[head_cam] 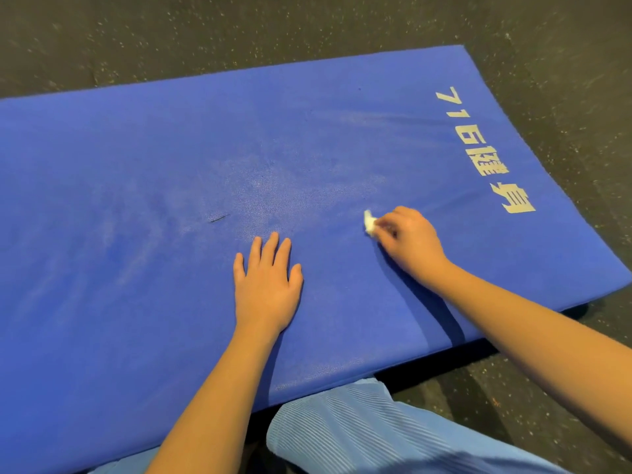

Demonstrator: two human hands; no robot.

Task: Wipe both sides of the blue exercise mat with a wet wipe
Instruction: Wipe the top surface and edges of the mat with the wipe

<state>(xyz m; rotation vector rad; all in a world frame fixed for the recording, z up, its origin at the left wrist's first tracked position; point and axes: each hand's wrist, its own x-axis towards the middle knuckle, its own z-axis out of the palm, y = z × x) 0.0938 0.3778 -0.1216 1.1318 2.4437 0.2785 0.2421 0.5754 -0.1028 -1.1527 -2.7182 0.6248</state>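
A dark rubber floor (307, 32) flecked with pale specks spreads out below me, and a blue exercise mat (136, 186) lies flat on it, filling most of the view. The mat runs from the left edge toward the upper right, where pale printed characters (485, 150) cross its far end. Lighter, scuffed-looking patches show across its middle, with a short dark mark (219, 218) among them.

My left hand (266, 285) rests palm down on the mat near its close edge, fingers (270, 248) straight and slightly spread, holding nothing.

My right hand (408, 242) is further right, also on the mat, with its fingers curled around a small bunched white wet wipe (369, 222). The wipe pokes out at the fingertips and touches the mat surface, between the worn middle patch and the printed characters.

Both my forearms are bare. At the bottom of the view, my light blue ribbed trousers (359, 436) show at the mat's near edge, with one knee overlapping it slightly.
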